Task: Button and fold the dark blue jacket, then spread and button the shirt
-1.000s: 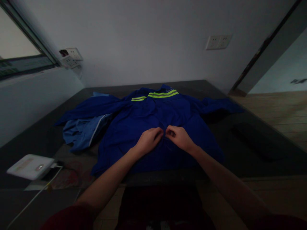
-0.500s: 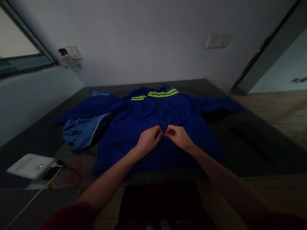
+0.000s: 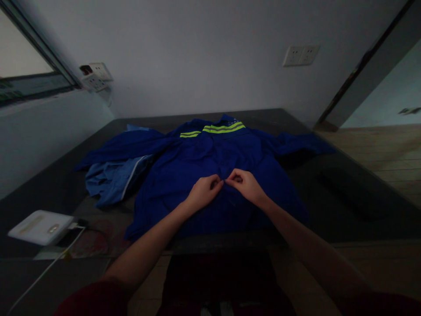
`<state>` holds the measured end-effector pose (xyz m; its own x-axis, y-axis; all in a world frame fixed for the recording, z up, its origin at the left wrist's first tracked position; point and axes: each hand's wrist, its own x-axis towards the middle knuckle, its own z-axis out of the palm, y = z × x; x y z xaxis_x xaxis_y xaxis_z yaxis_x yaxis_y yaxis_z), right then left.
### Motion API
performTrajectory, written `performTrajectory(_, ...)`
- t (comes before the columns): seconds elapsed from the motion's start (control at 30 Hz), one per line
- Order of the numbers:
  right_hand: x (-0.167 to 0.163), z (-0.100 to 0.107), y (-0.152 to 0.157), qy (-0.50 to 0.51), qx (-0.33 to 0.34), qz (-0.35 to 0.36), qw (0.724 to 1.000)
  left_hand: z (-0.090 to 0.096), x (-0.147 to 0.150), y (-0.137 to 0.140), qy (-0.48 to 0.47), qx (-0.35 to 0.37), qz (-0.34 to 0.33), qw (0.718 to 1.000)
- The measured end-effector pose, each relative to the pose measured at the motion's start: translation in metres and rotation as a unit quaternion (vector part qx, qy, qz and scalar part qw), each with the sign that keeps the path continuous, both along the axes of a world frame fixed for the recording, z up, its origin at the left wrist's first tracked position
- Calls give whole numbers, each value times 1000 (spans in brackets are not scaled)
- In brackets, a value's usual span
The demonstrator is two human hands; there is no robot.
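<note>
A dark blue work jacket (image 3: 184, 175) with yellow-green reflective stripes lies spread on a dark table, its collar toward the wall and its sleeves out to both sides. At the middle of its front, my left hand (image 3: 205, 192) pinches the cloth between thumb and forefinger. Fingertip to fingertip with it, my right hand (image 3: 246, 186) pinches the jacket too. Whether a button or only the cloth edge sits between the fingertips is too small and dark to tell.
Under the left sleeve lies a lighter blue garment (image 3: 110, 180) with white piping. A white power bank (image 3: 41, 227) with a cable is at the left front. A black object (image 3: 351, 193) lies at the right on the table (image 3: 329, 228). Wall sockets (image 3: 301, 55) are behind.
My right hand has lifted very slightly and my left hand has shifted down a little. Both still pinch at the jacket's front; the jacket has barely moved.
</note>
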<state>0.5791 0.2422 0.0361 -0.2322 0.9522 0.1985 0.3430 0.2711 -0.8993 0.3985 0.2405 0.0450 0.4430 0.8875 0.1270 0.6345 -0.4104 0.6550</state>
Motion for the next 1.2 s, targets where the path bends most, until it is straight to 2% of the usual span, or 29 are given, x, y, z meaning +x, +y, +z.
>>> performTrajectory(0.17,3,3,0,-58,20,20,998,0,2,0,-46,-28,-26,998)
performTrajectory(0.4,6,5,-2,-151,86,45,984,-5,2,-1,-50,-31,-33,998)
performTrajectory(0.57,3,7,-3,-147,116,39,982,-5,0,0,-43,-28,-34,998)
performTrajectory(0.7,2,6,-1,-103,96,31,990,-5,-1,2,-41,-16,-37,998)
performTrajectory(0.97,3,-4,5,1,-20,56,998,-3,1,-3,33,31,15,999)
performTrajectory(1.1,3,-3,4,15,-29,52,998,-1,1,-4,7,31,21,999)
performTrajectory(1.2,4,0,2,2,-9,32,999,0,1,-3,-41,18,12,999)
